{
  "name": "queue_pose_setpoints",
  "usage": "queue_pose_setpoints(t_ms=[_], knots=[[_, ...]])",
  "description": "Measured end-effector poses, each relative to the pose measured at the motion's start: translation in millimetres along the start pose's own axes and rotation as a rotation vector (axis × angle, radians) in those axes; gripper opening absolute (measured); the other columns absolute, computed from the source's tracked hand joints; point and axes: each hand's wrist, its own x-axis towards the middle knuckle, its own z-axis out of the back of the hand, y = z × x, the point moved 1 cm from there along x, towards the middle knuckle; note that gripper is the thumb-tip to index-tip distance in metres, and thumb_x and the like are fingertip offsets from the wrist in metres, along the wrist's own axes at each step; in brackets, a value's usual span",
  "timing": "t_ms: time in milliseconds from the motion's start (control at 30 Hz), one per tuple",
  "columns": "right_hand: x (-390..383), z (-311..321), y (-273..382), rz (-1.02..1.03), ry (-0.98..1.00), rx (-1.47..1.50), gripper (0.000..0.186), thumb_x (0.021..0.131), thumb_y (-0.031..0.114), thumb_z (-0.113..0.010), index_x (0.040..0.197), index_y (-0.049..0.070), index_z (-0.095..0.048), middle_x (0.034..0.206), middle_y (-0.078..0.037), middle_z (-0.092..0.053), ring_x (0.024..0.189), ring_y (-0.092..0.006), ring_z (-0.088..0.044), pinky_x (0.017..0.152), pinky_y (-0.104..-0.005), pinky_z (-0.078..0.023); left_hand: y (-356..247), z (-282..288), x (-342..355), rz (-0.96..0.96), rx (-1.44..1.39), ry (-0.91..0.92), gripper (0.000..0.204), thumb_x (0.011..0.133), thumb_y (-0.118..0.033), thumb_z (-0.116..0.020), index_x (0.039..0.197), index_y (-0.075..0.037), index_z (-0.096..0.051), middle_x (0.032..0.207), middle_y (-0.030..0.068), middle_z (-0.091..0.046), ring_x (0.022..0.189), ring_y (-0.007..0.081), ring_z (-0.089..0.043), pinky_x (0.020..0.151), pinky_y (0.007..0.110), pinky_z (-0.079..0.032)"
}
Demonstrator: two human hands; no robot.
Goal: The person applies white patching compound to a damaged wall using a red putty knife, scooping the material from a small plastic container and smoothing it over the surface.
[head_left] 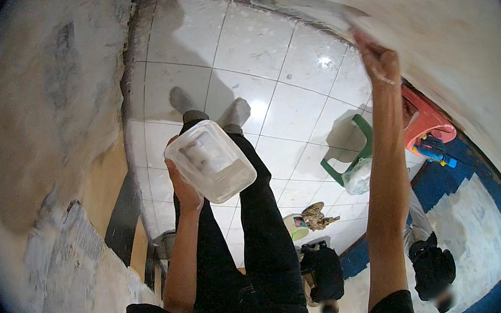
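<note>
My left hand [183, 181] grips a translucent plastic tub [230, 178] from its left side, holding it in front of my legs. Whitish paste [206, 154] lies inside the tub. Stretched forward to the right, my right hand [381, 61] is closed close to the pale wall [463, 51]. A thin greyish shape [351, 10] shows at its fingertips, too smeared to name. Darker wet-looking smears run along the wall by that hand.
White tiles [249, 40] cover the floor under my feet. To the right are a green stool [363, 133] and a red plastic chair [427, 119]. A patchy wall [51, 101] rises at left. Two people, one [324, 272] nearer and one [431, 263] farther right, are behind.
</note>
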Motion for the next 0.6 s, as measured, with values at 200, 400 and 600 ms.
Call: queue_pose_setpoints(t_ms=[200,400,600], knots=[[-70.3,-30.0,69.1,-0.18,0.363,0.17,0.039,0.093,0.009,-0.047,0.128,-0.008,-0.042,0.133,-0.022,-0.043,0.117,-0.0229,-0.046,0.105,-0.0291,-0.034,-10.6,16.0,-5.2,-0.027,0.068,-0.023,0.072,0.087,-0.065,-0.038,0.134,-0.011,-0.032,0.126,0.01,-0.043,0.12,0.0251,-0.04,0.101,0.042,-0.034],[-39.8,3.8,24.2,0.06,0.55,-0.962,0.039,0.094,0.016,-0.044,0.126,-0.006,-0.045,0.13,-0.017,-0.048,0.117,-0.0185,-0.048,0.104,-0.0293,-0.036,-4.4,24.1,-3.5,-0.036,0.014,-0.01,0.071,0.087,-0.065,-0.038,0.133,-0.011,-0.032,0.125,0.0107,-0.043,0.118,0.0261,-0.042,0.099,0.042,-0.037],[-7.2,28.6,61.8,0.145,0.399,-0.86,0.044,0.087,-0.008,-0.043,0.128,-0.017,-0.03,0.132,-0.029,-0.036,0.121,-0.0325,-0.041,0.109,-0.039,-0.031,-12.6,18.8,-7.9,-0.061,0.026,-0.003,0.07,0.087,-0.063,-0.038,0.133,-0.01,-0.033,0.124,0.0107,-0.044,0.118,0.0259,-0.042,0.1,0.041,-0.036]])
